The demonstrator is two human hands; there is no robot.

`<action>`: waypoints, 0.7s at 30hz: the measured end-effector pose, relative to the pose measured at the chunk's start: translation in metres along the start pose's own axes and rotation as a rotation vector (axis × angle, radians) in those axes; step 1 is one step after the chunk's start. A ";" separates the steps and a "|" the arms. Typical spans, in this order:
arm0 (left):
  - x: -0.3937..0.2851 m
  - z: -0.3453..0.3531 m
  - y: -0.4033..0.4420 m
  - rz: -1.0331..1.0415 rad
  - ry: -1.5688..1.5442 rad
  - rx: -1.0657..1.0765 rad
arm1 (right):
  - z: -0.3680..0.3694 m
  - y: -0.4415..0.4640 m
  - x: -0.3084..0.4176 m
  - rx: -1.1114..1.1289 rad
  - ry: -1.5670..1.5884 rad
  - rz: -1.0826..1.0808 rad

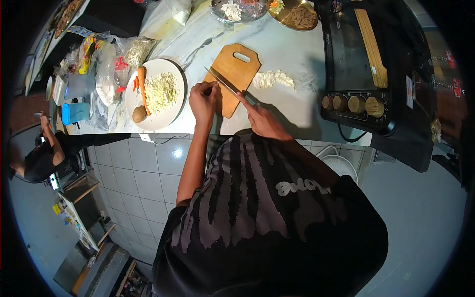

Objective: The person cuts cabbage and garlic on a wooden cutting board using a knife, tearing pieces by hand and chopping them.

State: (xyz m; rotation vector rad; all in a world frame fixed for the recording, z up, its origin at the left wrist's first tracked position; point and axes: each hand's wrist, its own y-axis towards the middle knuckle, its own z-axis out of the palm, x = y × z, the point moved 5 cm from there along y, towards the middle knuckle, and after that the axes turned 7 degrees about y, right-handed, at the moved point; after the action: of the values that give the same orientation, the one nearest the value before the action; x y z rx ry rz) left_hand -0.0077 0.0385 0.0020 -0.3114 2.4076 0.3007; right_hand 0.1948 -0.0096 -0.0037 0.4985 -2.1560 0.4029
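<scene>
A wooden cutting board [235, 62] lies on the marble-patterned counter, and a knife [226, 82] crosses it at a slant. My right hand [261, 120] is closed round the knife's handle. At the board's left edge, my left hand [203, 103] has its fingers drawn together close to the blade; what they pinch, if anything, is hidden. A ragged row of pale thin pieces [273, 79] lies right of the board. On the left stands a white plate [163, 123] with chopped pale-green vegetable [162, 93], a carrot [143, 88] and a round brown item [139, 114].
A black toaster oven [354, 64] stands at the right. Plastic bags [106, 74] and a blue container [75, 113] crowd the left. Behind the board are a metal tray [240, 19] and a gold-coloured plate [282, 22] with food. Another person [42, 153] is at far left.
</scene>
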 end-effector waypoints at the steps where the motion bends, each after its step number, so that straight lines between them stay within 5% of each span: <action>1: 0.000 0.000 0.003 -0.002 -0.001 0.002 | 0.000 0.000 -0.001 0.002 0.000 0.002; 3: 0.007 0.002 0.007 -0.196 -0.132 0.067 | 0.000 0.000 0.000 0.010 0.032 -0.014; 8: 0.000 -0.006 0.008 -0.228 -0.101 0.094 | -0.001 -0.001 0.004 0.071 -0.021 0.076; 14: -0.002 -0.007 0.007 -0.201 -0.067 0.073 | 0.005 0.005 0.003 0.124 -0.173 0.112; 19: -0.007 -0.005 -0.002 0.100 0.086 -0.052 | 0.010 0.013 0.002 0.022 -0.203 0.068; 21: -0.003 -0.003 -0.003 0.071 0.068 -0.045 | 0.008 0.014 0.003 0.022 -0.188 0.057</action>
State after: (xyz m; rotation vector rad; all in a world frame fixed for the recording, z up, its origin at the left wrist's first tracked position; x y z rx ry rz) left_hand -0.0065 0.0355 0.0063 -0.2600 2.4852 0.3822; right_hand 0.1809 -0.0017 -0.0071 0.5056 -2.3535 0.4264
